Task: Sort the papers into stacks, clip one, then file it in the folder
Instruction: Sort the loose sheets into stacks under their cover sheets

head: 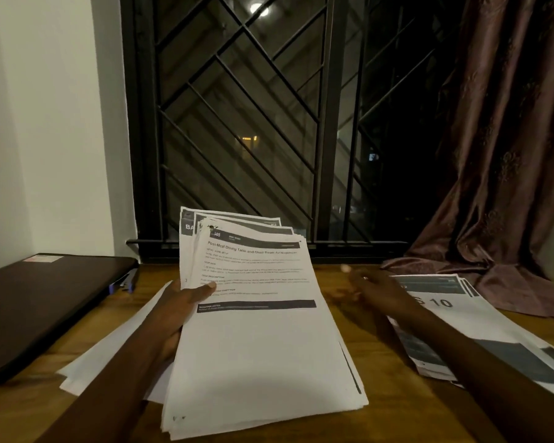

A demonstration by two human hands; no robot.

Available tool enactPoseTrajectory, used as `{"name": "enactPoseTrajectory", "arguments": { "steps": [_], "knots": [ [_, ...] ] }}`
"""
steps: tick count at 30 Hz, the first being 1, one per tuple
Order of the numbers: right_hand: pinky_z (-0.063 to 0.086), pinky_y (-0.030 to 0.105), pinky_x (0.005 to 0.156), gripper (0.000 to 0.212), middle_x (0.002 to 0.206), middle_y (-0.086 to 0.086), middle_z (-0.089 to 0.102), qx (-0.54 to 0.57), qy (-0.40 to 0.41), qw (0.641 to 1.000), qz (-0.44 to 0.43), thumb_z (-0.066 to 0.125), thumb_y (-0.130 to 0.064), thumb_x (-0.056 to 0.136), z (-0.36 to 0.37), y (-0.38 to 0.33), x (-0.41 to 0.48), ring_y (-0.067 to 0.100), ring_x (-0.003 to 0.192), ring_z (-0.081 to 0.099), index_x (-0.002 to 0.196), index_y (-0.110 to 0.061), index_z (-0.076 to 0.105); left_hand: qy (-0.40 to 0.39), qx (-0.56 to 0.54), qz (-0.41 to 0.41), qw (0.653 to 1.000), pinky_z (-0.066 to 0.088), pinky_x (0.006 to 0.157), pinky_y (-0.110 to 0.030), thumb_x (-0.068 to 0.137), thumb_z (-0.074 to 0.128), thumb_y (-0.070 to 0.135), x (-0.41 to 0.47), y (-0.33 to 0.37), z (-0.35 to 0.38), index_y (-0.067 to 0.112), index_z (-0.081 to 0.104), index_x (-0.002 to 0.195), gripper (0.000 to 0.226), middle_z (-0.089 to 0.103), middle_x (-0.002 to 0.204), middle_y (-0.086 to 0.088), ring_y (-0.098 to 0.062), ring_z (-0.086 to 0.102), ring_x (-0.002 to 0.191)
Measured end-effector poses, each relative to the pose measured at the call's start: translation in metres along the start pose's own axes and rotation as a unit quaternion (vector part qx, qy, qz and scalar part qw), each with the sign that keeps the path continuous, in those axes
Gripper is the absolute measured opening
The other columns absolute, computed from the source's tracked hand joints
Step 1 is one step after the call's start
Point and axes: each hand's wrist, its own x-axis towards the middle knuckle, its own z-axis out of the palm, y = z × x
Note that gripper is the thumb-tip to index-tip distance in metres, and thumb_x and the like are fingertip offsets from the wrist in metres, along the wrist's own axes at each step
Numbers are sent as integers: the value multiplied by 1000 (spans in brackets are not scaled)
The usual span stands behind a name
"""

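Observation:
My left hand [186, 310] grips a thick bundle of printed papers [259, 346] by its left edge, thumb on the top sheet, tilting it up off the wooden table [378, 420]. A few white sheets [115, 350] lie flat under and to the left of the bundle. My right hand [370, 290] hovers blurred just right of the bundle, fingers loosely spread, holding nothing. A second stack of papers [480, 327], its top sheet marked "10", lies on the table at the right, partly under my right forearm. A dark folder [42, 302] lies closed at the left.
A blue-and-silver clip or stapler [123, 282] sits beside the folder's right edge. A barred window [253, 123] stands behind the table. A brown curtain [509, 155] hangs at the right and drapes onto the tabletop.

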Motion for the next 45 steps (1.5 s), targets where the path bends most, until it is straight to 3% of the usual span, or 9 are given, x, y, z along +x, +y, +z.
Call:
{"name": "enactPoseTrajectory", "arguments": {
  "steps": [4, 9, 15, 23, 27, 33, 35, 37, 45],
  "knots": [
    [47, 11, 55, 34, 91, -6, 66, 81, -35, 996, -18, 68, -43, 82, 43, -35, -7, 4, 75, 62, 103, -18, 59, -1, -19, 28, 999, 61, 75, -38, 75, 76, 24, -17, 12, 7, 16, 64, 116, 44, 71, 119, -11, -29, 71, 100],
    [41, 14, 59, 29, 108, 0, 66, 143, 21, 989, -19, 74, -21, 81, 51, -30, -7, 9, 84, 60, 104, -13, 57, -30, 11, 36, 999, 60, 66, -30, 29, 95, 56, -33, 26, 14, 16, 64, 119, 104, 75, 109, -6, -24, 74, 95],
    [43, 17, 70, 29, 125, 2, 64, 123, 31, 991, -31, 65, -16, 89, 43, -15, -10, 19, 108, 60, 117, -11, 62, -24, 14, 2, 1000, 61, 64, -37, 46, 92, 50, -35, 27, 17, 9, 62, 124, 94, 75, 108, -12, -32, 74, 93],
    [42, 19, 75, 32, 129, 2, 61, 142, 33, 988, -41, 62, -15, 91, 46, -14, -10, 16, 107, 57, 122, -13, 59, -47, 7, -19, 999, 61, 74, -49, 27, 97, 50, -35, 24, 12, 10, 65, 118, 104, 73, 111, -16, -37, 71, 97],
    [41, 22, 81, 33, 128, 0, 61, 146, 35, 988, -37, 59, -15, 93, 46, -13, -10, 12, 103, 55, 126, -14, 58, -17, 30, -19, 999, 53, 90, -58, 30, 96, 56, -34, 25, 6, 10, 65, 119, 105, 72, 114, -17, -38, 70, 101],
    [42, 32, 89, 30, 123, 15, 63, 101, 221, 970, 18, 58, -16, 93, 7, -2, 9, 32, 109, 58, 121, -6, 62, 194, 20, 16, 981, 47, 75, -25, 98, 55, 16, -36, 61, -26, -2, 49, 136, 43, 63, 125, -23, -20, 68, 101],
    [42, 39, 98, 31, 124, 16, 62, 109, 246, 962, 43, 59, -17, 93, -2, 4, 15, 35, 114, 56, 121, -5, 61, 244, 1, 28, 969, 46, 52, -13, 102, 47, 19, -44, 76, -47, -4, 44, 138, 43, 73, 91, -17, 2, 68, 60],
    [43, 40, 99, 31, 125, 17, 62, 114, 241, 963, 48, 60, -14, 92, 2, 4, 18, 36, 115, 56, 121, -3, 61, 281, -16, -10, 959, 48, 46, -21, 103, 45, 28, -48, 78, -75, -1, 49, 131, 41, 69, 75, -9, -5, 57, 35],
    [39, 16, 72, 30, 125, 12, 62, 67, 99, 993, -15, 54, -12, 95, 94, -50, 3, 27, 110, 60, 124, -7, 60, 302, 6, 11, 953, 39, 106, -41, 98, 54, 32, -45, 77, -103, 2, 50, 138, 50, 55, 137, -16, -37, 54, 118]
  ]
}}
